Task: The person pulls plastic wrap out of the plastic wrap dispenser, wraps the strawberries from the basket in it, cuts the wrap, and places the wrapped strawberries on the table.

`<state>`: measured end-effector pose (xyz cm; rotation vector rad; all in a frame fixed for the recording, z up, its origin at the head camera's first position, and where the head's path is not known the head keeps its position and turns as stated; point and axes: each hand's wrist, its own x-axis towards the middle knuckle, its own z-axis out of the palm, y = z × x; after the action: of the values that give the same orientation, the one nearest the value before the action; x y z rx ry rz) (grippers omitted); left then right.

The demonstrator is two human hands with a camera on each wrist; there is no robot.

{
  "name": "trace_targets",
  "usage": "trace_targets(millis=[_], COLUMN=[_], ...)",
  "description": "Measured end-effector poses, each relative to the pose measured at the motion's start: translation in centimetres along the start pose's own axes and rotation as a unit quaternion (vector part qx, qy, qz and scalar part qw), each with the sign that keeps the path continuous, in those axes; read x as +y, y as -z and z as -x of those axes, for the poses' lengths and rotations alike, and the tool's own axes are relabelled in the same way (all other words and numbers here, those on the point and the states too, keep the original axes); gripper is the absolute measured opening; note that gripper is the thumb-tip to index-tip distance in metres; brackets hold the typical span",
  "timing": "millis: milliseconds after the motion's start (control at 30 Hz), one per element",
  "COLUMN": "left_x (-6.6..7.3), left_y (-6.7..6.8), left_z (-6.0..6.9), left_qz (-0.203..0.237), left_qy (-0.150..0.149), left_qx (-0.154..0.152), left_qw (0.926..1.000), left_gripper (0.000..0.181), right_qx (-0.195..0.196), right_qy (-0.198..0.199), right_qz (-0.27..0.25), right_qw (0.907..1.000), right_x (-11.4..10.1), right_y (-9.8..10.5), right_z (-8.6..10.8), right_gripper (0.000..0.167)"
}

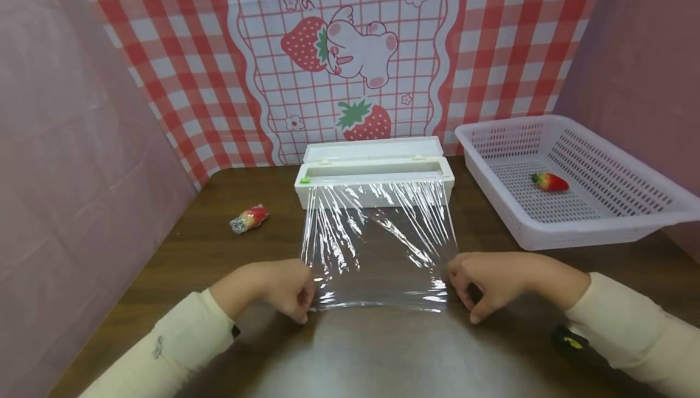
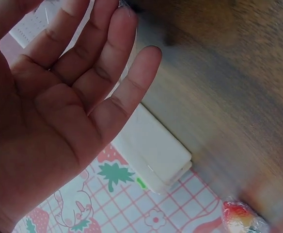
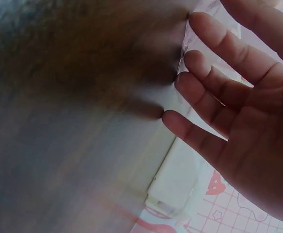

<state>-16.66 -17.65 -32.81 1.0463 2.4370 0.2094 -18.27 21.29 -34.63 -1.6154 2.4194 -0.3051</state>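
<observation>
Spreading clear film between two hands

Farthest left on the desk (image 1: 208, 246) lies a film-wrapped strawberry (image 1: 248, 219), near the left hand (image 1: 281, 288). That hand's fingers are loosely bent, their tips at the left edge of the clear film (image 1: 377, 252), close to its near corner. The sheet runs taut and creased from the front rim of a long white box (image 1: 377, 161), whose lid (image 1: 374, 149) stands tipped back, and its near edge spans the gap between the hands. A small green piece (image 1: 305, 180) sits at the box's left front corner. The right hand (image 1: 487, 279) mirrors the left, fingers part-bent and slightly spread, tips touching the film's right edge. With the thumb tips cut off in the wrist views, I cannot tell whether either hand pinches the sheet. Farthest right, a white perforated basket (image 1: 525, 228) holds one red strawberry (image 1: 551, 182).
</observation>
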Motion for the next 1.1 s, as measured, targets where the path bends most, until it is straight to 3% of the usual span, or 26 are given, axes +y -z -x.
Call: trace_targets(millis=[233,333,467,567,700,800,933,1100], left_x=[0.2,0.3,0.2,0.3,0.7,1.1,1.5,2.1], left_y=[0.3,0.7,1.3,1.7,1.7,1.7,1.9,2.1], left_z=[0.3,0.4,0.0,-0.6,-1.7,-2.4,-2.9,-3.5], left_qz=[-0.003,-0.01,-0.032,-0.045,-0.069,-0.089,-0.091,-0.098], left_qy=[0.0,0.005,-0.019,-0.056,-0.088,-0.101,-0.108,-0.105], left_qx=[-0.002,0.007,0.062,0.132,0.226,0.277,0.309,0.312], left_qw=[1.0,0.9999,0.9974,0.9886,0.9677,0.9516,0.9406,0.9394], left_gripper=[0.023,0.024,0.022,0.016,0.004,0.014,0.029,0.04], right_qx=[0.006,0.025,0.072,0.117,0.179,0.208,0.202,0.139], right_qy=[-0.008,-0.005,-0.017,-0.034,-0.037,-0.05,-0.102,-0.192], right_qz=[0.003,-0.001,0.012,0.024,0.042,0.057,0.06,0.035], right_qw=[0.9999,0.9997,0.9972,0.9923,0.9823,0.9753,0.9722,0.9708], right_x=[-0.1,-0.2,-0.2,-0.2,-0.2,0.0,0.3,0.6], right_y=[0.2,0.6,1.4,2.0,3.0,4.3,7.1,10.5], right_z=[0.3,0.3,0.2,-0.1,-0.2,0.0,0.8,2.3], right_gripper=[0.018,0.016,0.014,0.018,0.024,0.027,0.026,0.027])
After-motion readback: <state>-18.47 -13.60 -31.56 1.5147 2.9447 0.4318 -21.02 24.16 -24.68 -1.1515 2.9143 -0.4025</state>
